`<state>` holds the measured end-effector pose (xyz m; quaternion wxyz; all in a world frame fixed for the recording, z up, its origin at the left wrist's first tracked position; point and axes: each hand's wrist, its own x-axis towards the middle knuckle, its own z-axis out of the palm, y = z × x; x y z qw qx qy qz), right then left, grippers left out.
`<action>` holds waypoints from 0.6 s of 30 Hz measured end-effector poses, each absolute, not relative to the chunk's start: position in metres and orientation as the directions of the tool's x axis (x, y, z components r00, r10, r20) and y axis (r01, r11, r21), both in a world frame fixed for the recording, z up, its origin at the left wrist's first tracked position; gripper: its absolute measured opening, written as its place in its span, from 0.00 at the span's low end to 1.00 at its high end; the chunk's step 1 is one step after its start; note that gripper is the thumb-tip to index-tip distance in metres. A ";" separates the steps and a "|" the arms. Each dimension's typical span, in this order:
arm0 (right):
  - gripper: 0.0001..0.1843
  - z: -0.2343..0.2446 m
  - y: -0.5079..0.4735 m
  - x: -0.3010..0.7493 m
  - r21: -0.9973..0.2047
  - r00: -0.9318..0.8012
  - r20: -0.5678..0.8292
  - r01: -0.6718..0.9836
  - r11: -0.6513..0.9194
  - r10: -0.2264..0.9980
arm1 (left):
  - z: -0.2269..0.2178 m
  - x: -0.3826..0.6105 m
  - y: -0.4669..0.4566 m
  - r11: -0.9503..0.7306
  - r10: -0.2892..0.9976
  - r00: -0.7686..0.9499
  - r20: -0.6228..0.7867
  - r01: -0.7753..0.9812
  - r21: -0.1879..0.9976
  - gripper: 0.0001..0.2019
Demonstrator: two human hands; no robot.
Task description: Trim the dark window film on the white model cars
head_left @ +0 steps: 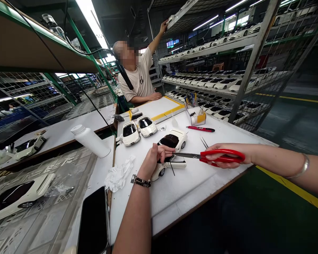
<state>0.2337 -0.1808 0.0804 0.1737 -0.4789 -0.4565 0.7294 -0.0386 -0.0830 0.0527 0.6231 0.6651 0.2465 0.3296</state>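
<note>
A long bench (180,201) with a white top stands in front of metal shelves (217,84), and these shelves carry many rows of white model cars. Across the bench, a co-worker (137,70) stands and reaches up to a shelf with one arm. Two white model cars (129,135) stand side by side on the bench, near a clear box of tools (195,116) and a red craft knife (200,128). Closest to the person, a white model car with an open door (159,171) lies on the bench. The left hand (156,158) is narrow, and its fingers pinch at the top of this car. The right hand (222,155) holds red-handled scissors (190,155) closed, with the blades just beside the left hand.
</note>
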 end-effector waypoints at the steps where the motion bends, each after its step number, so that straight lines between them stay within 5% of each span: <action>1: 0.16 0.079 -0.180 0.235 -0.833 -0.484 -0.539 0.185 -0.522 0.689 | 0.053 -0.038 -0.083 -0.101 0.739 0.661 0.130 -0.082 0.992 0.37; 12: 0.20 0.064 -0.175 0.245 -0.888 -0.437 -0.455 0.161 -0.430 0.776 | 0.053 -0.039 -0.084 -0.113 0.747 0.652 0.134 -0.075 0.991 0.37; 15: 0.24 0.065 -0.173 0.250 -0.913 -0.251 -0.393 0.224 -0.342 0.884 | 0.054 -0.039 -0.086 -0.157 0.750 0.650 0.122 -0.005 0.988 0.36; 18: 0.25 0.065 -0.169 0.259 -0.805 0.083 -0.254 0.534 -0.259 0.964 | 0.056 -0.037 -0.088 -0.191 0.765 0.634 0.115 0.052 0.980 0.34</action>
